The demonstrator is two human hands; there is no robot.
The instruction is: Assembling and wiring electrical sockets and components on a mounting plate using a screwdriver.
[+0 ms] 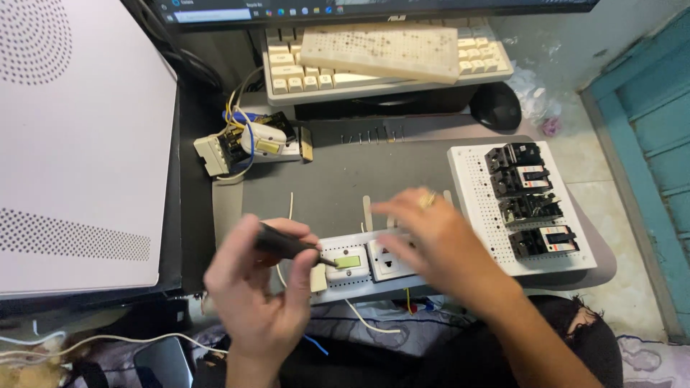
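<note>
From the head view, the left hand (262, 291) is closed around a dark-handled screwdriver (291, 246), fingers and thumb wrapped on the grip, with the tip lying against the left edge of a small white module with a pale green display (348, 264). That module sits on a long white perforated mounting strip (338, 291) lying across the near edge of the grey bench (345, 179), and just to its right on the same strip is a white wall socket (384, 260). The right hand (431, 233) hovers over the right part of the strip, blurred, fingers spread and holding nothing that shows; a ring sits on one finger. Whether it touches the strip cannot be told.

To the right lies a white perforated board (471, 208) carrying four black circuit breakers (530, 201) in a column. At the far left of the bench sits a cluster of white electrical parts with yellow and blue wires (244, 144). Beyond them stand a beige keyboard (287, 68) with a beige perforated slab (388, 50) resting on it, and a black computer mouse (496, 104) to the right. A large white perforated panel (79, 144) fills the left side. Thin white wires trail below the strip's near edge.
</note>
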